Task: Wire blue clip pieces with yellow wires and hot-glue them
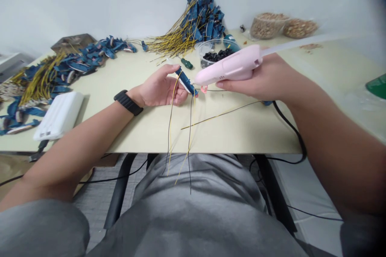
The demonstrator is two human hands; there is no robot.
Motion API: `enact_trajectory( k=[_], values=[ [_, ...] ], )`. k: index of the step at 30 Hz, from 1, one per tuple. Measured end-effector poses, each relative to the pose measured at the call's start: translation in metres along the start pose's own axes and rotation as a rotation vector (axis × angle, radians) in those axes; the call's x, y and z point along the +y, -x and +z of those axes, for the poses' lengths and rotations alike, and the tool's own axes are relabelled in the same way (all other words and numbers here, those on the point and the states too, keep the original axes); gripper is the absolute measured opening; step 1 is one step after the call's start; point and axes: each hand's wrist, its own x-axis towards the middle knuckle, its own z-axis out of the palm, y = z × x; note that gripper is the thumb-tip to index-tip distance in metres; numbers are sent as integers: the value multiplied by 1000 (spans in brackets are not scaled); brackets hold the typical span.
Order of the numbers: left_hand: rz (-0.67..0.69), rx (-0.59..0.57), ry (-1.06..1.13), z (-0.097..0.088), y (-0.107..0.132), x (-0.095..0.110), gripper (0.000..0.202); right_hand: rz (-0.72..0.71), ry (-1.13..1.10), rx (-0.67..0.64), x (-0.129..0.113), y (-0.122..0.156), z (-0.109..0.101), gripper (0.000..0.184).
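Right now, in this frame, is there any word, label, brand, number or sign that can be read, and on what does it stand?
No text here can be read.
pink glue gun in the right hand: no lettering shows on its body.
blue wired part in the left hand: no print visible.
white box: small dark marks on its front edge, too small to read.

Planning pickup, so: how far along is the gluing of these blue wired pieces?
The left heap and the back heap of blue wired pieces: which is finished, I cannot tell. In hand: the left hand holds one blue piece, the right hand points the pink glue gun at its end. What is left: unclear.
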Motion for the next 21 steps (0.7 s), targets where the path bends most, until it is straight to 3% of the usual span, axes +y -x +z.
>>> enact_trajectory(
  k=[12,16,19,21],
  values=[
    [45,-37,50,-7,-3,-5,77,-8,229,155,-2,3,-4,28],
    [55,-84,79,-8,-1,-4,78,6,85,218,-3,2,-19,20],
    [41,-40,108,-6,1,-3,79,-73,-125,321,6,-6,-40,9],
    [50,-31,127,-5,2,-3,82,-24,-213,435,16,-9,-54,7]
  ],
)
